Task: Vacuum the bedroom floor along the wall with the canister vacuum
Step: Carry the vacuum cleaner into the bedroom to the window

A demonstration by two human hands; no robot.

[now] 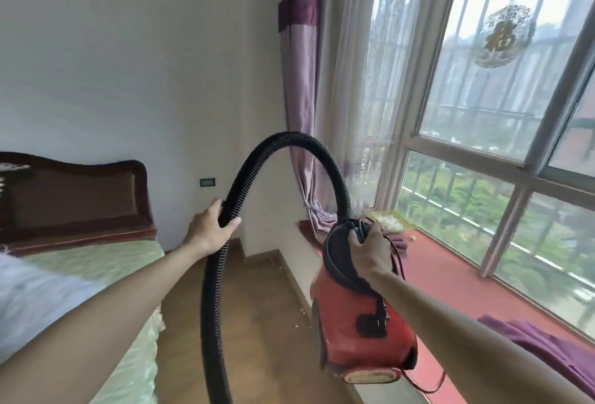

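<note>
The red plastic canister vacuum point(362, 323) is held off the brown wooden floor point(257, 323), just beside the red window ledge point(450, 275). Its black top handle is gripped by the right hand point(370, 249), with the fingers curled round it. The black ribbed hose point(289, 143) is arched up from the vacuum's top and is clasped by the left hand point(211, 226), fingers and thumb wrapped round it. Pale specks are scattered on the floor along the ledge base. A bed with a green cover point(135, 275) is seen at the left.
</note>
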